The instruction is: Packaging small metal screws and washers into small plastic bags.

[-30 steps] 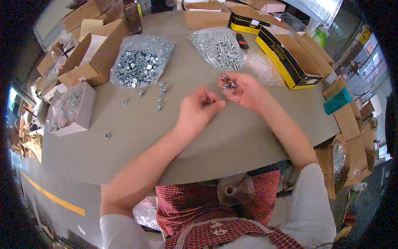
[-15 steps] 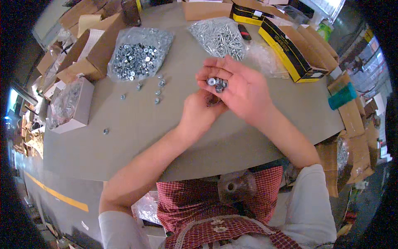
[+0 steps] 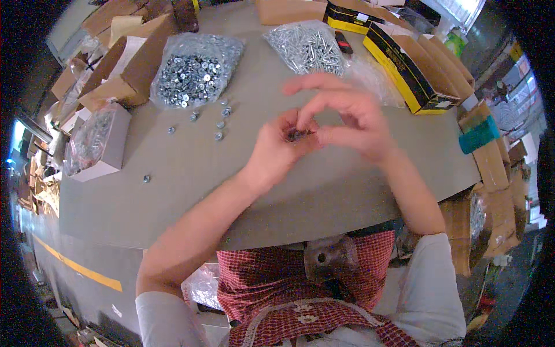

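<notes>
Near the middle of the table my left hand (image 3: 277, 141) is curled palm up around small dark metal pieces (image 3: 298, 135), mostly hidden by its fingers. My right hand (image 3: 352, 118) hovers over it with fingers spread and slightly smeared. Its thumb and one bent fingertip touch the left hand's palm; nothing shows held in it. Several loose silver flanged nuts (image 3: 221, 124) lie on the grey table to the left of my hands, with a single flanged nut (image 3: 146, 178) farther left. Behind them rests a clear bag of flanged nuts (image 3: 191, 75).
Beyond my right hand lies a clear bag of silver screws (image 3: 309, 49), beside a black-and-red tool (image 3: 343, 41). Black-and-yellow open boxes (image 3: 399, 63) stand at the far right. Cardboard boxes (image 3: 124, 81) and a white box with a plastic bag (image 3: 110, 141) line the left.
My right hand has turned over from its palm-up pose, where flanged nuts lay in it. Those nuts no longer show there. Its fingers now reach into my left hand.
</notes>
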The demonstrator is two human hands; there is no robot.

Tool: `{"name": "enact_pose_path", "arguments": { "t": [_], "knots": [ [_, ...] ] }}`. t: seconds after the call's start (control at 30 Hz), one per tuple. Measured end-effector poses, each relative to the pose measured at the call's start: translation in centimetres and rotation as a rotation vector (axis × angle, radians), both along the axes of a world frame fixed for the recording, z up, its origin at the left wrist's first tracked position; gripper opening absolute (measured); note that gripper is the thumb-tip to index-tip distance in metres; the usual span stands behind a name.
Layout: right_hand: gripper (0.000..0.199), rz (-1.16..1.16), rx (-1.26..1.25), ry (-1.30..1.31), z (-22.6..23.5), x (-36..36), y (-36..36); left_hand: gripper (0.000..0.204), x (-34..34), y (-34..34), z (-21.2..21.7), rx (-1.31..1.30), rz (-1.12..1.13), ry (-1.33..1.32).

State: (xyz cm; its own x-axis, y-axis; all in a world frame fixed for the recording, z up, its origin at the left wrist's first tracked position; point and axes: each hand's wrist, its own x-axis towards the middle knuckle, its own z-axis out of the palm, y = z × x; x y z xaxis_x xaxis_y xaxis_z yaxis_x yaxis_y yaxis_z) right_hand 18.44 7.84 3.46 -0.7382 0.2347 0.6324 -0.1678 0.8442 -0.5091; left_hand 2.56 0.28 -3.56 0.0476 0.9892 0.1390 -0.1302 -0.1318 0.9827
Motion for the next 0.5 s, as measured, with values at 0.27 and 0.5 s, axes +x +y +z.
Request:
{"name": "enact_pose_path", "arguments": {
  "t": [0.27,0.5],
  "knots": [
    [0.01,-0.17,0.139,-0.215,-1.7,0.4,0.3,0.028,-2.2,1.3,-0.4,0.149,-0.068,0.365],
    [0.019,-0.407,-0.267,-0.273,-1.9,1.2,0.9,0.016,-2.7,1.0,1.5,0.056,0.235,0.38]
  ]
}}
